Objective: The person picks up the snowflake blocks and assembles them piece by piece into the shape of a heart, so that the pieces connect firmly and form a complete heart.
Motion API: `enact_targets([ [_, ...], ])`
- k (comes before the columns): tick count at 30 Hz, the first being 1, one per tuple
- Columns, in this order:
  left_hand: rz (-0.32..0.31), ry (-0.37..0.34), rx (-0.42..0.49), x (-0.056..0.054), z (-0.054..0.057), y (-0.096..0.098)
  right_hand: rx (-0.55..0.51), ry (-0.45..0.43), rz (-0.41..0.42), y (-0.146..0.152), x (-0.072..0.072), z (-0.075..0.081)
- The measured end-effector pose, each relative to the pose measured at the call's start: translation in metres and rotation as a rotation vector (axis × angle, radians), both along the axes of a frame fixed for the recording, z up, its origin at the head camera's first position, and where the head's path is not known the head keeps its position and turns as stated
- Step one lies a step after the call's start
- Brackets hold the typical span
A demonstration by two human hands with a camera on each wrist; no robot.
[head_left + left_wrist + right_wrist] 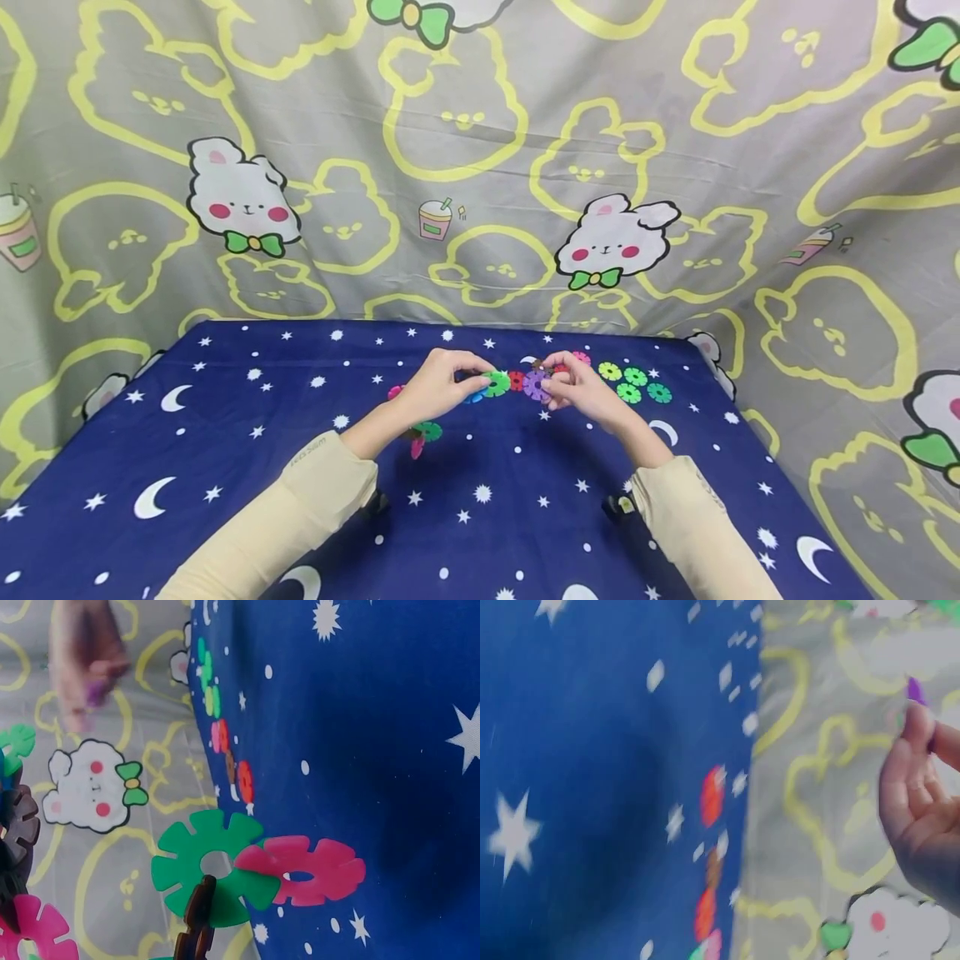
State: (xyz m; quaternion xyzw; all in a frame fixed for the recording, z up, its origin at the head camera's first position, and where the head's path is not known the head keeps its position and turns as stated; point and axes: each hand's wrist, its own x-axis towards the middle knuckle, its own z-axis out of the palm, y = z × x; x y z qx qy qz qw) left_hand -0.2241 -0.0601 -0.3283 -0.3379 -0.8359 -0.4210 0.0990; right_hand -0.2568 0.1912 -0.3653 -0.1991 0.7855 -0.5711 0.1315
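Observation:
My left hand (441,382) grips a cluster of slotted plastic flower discs joined to each other. A bright green disc (496,384) is at its fingertips, with a blue disc (472,397) just below. From the cluster hang a darker green disc (187,859), a pink disc (319,874) and brown discs (196,915). My right hand (583,389) pinches a purple slotted disc (536,385) between thumb and fingers, a short way right of the bright green disc. In the right wrist view the purple disc (916,691) shows only as an edge above the fingertips.
On the dark blue star-patterned tablecloth (480,533) lie loose discs: a red disc (516,381), a yellow-green disc (610,371), several green discs (634,378) at the right, plus red, brown and pink ones near my right hand. A grey cartoon-print curtain (337,100) hangs behind the table.

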Motion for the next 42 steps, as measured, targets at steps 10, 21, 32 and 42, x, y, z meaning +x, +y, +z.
enact_targets([
  [10,0.006,0.081,-0.027,-0.001,0.0,0.004,-0.207,0.058,-0.055,-0.025,0.035,0.025],
  [21,0.0,0.129,-0.011,-0.001,-0.001,0.005,-0.191,0.164,-0.149,-0.032,0.042,0.023],
  [32,-0.031,0.196,0.066,0.001,-0.003,0.012,-0.256,0.158,-0.225,-0.04,0.053,0.025],
  [42,-0.026,0.274,0.098,0.005,-0.004,0.016,-0.303,0.105,-0.243,-0.047,0.058,0.028],
])
